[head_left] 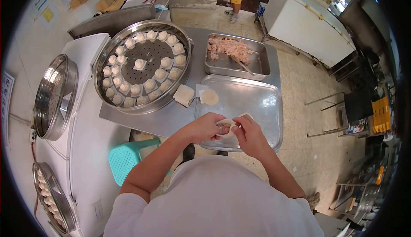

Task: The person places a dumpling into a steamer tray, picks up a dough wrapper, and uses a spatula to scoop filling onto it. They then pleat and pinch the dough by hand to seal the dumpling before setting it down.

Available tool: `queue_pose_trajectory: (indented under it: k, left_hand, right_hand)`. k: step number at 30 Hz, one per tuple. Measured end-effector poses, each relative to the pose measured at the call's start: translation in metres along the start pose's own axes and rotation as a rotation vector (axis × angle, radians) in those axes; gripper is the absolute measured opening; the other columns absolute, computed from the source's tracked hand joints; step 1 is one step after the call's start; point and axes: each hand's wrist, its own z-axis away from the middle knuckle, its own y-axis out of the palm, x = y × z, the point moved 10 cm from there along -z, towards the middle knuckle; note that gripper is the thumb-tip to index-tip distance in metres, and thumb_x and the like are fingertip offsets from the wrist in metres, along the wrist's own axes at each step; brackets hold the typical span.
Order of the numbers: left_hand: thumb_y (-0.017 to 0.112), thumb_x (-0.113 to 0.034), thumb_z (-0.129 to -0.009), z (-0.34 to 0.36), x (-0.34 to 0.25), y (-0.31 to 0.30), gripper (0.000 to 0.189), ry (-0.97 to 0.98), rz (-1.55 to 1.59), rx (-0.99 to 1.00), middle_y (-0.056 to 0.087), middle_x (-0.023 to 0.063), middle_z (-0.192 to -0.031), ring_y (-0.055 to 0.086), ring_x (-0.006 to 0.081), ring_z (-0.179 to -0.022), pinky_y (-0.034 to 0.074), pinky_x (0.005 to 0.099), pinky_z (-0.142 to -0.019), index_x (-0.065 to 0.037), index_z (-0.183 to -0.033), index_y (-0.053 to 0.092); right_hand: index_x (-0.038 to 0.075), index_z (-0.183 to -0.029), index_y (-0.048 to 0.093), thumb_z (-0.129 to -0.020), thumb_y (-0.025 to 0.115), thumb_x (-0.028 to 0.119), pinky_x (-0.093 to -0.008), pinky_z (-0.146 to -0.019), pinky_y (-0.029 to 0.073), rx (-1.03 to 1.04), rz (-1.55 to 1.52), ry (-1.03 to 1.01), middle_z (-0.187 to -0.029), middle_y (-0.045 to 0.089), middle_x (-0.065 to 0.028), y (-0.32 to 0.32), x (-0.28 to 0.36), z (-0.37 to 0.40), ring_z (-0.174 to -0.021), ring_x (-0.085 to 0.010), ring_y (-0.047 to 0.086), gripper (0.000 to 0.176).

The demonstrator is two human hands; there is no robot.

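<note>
A round dough wrapper (pixel 226 133) with filling showing at its middle is held over the near part of a flat metal tray (pixel 261 95). My left hand (pixel 206 127) cups it from the left, fingers curled around it. My right hand (pixel 250 137) pinches its right edge between thumb and fingertips. Another piece of pale dough (pixel 247 115) shows partly behind my right hand. Farther back on the tray lies a flat dough disc (pixel 209 97), beside a white paper square (pixel 200 90).
A large round steamer (pixel 99 87) at left holds several pleated buns on paper squares. A stack of paper squares (pixel 184 94) lies beside it. Behind the flat tray, a deep pan (pixel 261 61) contains minced filling (pixel 229 48) and a stick-like utensil (pixel 242 65). A green stool (pixel 124 162) stands below left.
</note>
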Motion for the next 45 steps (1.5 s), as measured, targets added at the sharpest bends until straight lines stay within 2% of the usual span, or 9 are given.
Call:
queue_pose_trajectory:
  k: [7, 19, 24, 27, 31, 33, 36, 40, 45]
  left_hand:
    - [0.070, -0.014, -0.097, 0.000, -0.006, 0.003, 0.022, -0.029, -0.117, 0.040, 0.066, 0.0013, -0.087, 0.057, 0.0084, -0.068, 0.047, 0.0248, -0.059, 0.000, -0.114, 0.069]
    - [0.071, -0.007, -0.086, -0.001, -0.019, 0.001, 0.029, 0.002, -0.316, 0.025, 0.071, 0.0079, -0.089, 0.065, 0.0119, -0.073, 0.055, 0.0257, -0.064, 0.006, -0.113, 0.071]
    - [0.066, -0.004, -0.089, -0.002, -0.019, -0.014, 0.030, 0.022, 0.012, -0.098, 0.073, 0.0078, -0.092, 0.066, 0.0119, -0.072, 0.056, 0.0260, -0.067, 0.005, -0.117, 0.069]
    - [0.067, -0.002, -0.090, -0.013, -0.010, -0.023, 0.033, 0.007, -0.140, -0.160, 0.074, 0.0096, -0.095, 0.068, 0.0123, -0.074, 0.056, 0.0255, -0.067, 0.005, -0.122, 0.067]
    - [0.063, -0.018, -0.099, 0.001, -0.033, -0.032, 0.032, 0.113, -0.074, -0.250, 0.073, 0.0082, -0.101, 0.069, 0.0129, -0.080, 0.056, 0.0265, -0.065, 0.003, -0.123, 0.067]
    - [0.059, -0.033, -0.104, 0.009, -0.032, -0.051, 0.040, 0.199, 0.072, -0.365, 0.072, 0.0074, -0.104, 0.070, 0.0136, -0.081, 0.056, 0.0271, -0.063, 0.002, -0.123, 0.066]
    - [0.055, -0.053, -0.104, -0.010, -0.001, -0.021, 0.054, 0.291, 0.618, -0.283, 0.069, 0.0026, -0.099, 0.066, 0.0112, -0.082, 0.052, 0.0265, -0.063, -0.002, -0.116, 0.068]
    - [0.047, -0.046, -0.109, -0.007, 0.000, -0.026, 0.048, 0.395, 0.519, -0.632, 0.061, 0.0001, -0.083, 0.053, 0.0074, -0.070, 0.043, 0.0255, -0.057, -0.004, -0.096, 0.064]
    - [0.046, -0.041, -0.111, -0.001, -0.007, -0.037, 0.043, 0.594, 0.419, -0.692, 0.056, -0.0011, -0.077, 0.050, 0.0073, -0.068, 0.042, 0.0258, -0.060, -0.004, -0.093, 0.061]
  right_hand:
    - [-0.003, -0.097, 0.063, -0.094, 0.065, 0.005, -0.0416, -0.069, 0.050, 0.137, 0.097, -0.060, -0.090, 0.062, -0.0167, 0.013, -0.005, 0.003, -0.079, -0.0350, 0.062, 0.009]
    - [-0.003, -0.092, 0.064, -0.092, 0.066, 0.005, -0.0449, -0.065, 0.049, 0.122, 0.074, -0.078, -0.086, 0.060, -0.0178, 0.015, 0.003, 0.001, -0.076, -0.0366, 0.060, 0.009]
    - [-0.002, -0.089, 0.064, -0.090, 0.066, 0.003, -0.0453, -0.063, 0.048, -0.026, 0.133, -0.074, -0.079, 0.059, -0.0163, 0.004, -0.007, 0.000, -0.073, -0.0358, 0.059, 0.006]
    - [-0.002, -0.089, 0.064, -0.091, 0.066, 0.004, -0.0408, -0.061, 0.048, -0.078, 0.157, -0.101, -0.079, 0.060, -0.0148, 0.002, 0.000, 0.000, -0.069, -0.0313, 0.060, 0.007]
    - [-0.003, -0.091, 0.064, -0.094, 0.066, 0.006, -0.0364, -0.058, 0.048, -0.200, 0.072, 0.017, -0.077, 0.062, -0.0130, -0.007, -0.001, -0.001, -0.064, -0.0236, 0.061, 0.010]
    - [-0.003, -0.093, 0.065, -0.095, 0.066, 0.008, -0.0356, -0.057, 0.048, -0.242, -0.183, 0.205, -0.075, 0.063, -0.0127, -0.003, -0.027, 0.002, -0.063, -0.0213, 0.061, 0.011]
    - [-0.003, -0.095, 0.066, -0.095, 0.067, 0.009, -0.0355, -0.057, 0.048, -0.261, -0.336, 0.347, -0.073, 0.064, -0.0132, 0.017, -0.044, 0.001, -0.062, -0.0203, 0.061, 0.012]
    - [-0.003, -0.094, 0.066, -0.096, 0.065, 0.008, -0.0361, -0.059, 0.048, -0.280, -0.061, 0.098, -0.075, 0.064, -0.0146, 0.024, -0.016, -0.006, -0.063, -0.0221, 0.062, 0.012]
    - [-0.003, -0.094, 0.065, -0.095, 0.064, 0.007, -0.0365, -0.063, 0.049, -0.242, 0.026, -0.024, -0.080, 0.062, -0.0153, 0.015, 0.011, -0.011, -0.069, -0.0258, 0.062, 0.010]
